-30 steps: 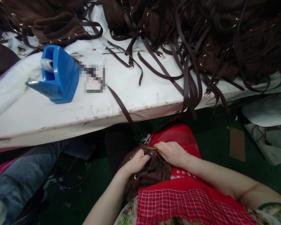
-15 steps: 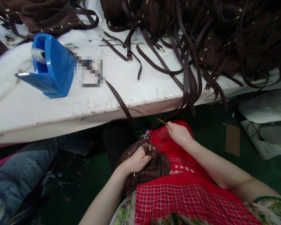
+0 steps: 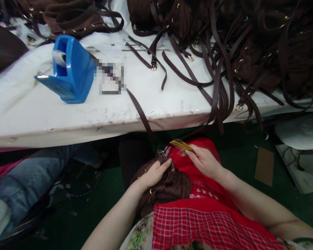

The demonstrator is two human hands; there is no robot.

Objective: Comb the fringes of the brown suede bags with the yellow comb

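Observation:
A brown fringed bag (image 3: pixel 169 189) lies in my lap on a red apron (image 3: pixel 198 211). My left hand (image 3: pixel 153 173) presses down on the bag's fringe, fingers curled over it. My right hand (image 3: pixel 205 161) holds a yellow comb (image 3: pixel 181 144) by its end, teeth pointing left, just above the fringe near the bag's metal clasp (image 3: pixel 165 151). A brown strap (image 3: pixel 141 114) runs from the bag up over the table edge.
A white table (image 3: pixel 67 118) stands in front with a blue tape dispenser (image 3: pixel 71 71) on its left part. Several brown bags and straps (image 3: pixel 237 52) pile up at the back and right, some hanging over the edge. Another person's jeans-clad leg (image 3: pixel 31 180) shows at left. The floor is green.
My right hand lifted the comb off the fringe toward the table edge, then brought it back down close to the fringe. The left hand stayed on the bag.

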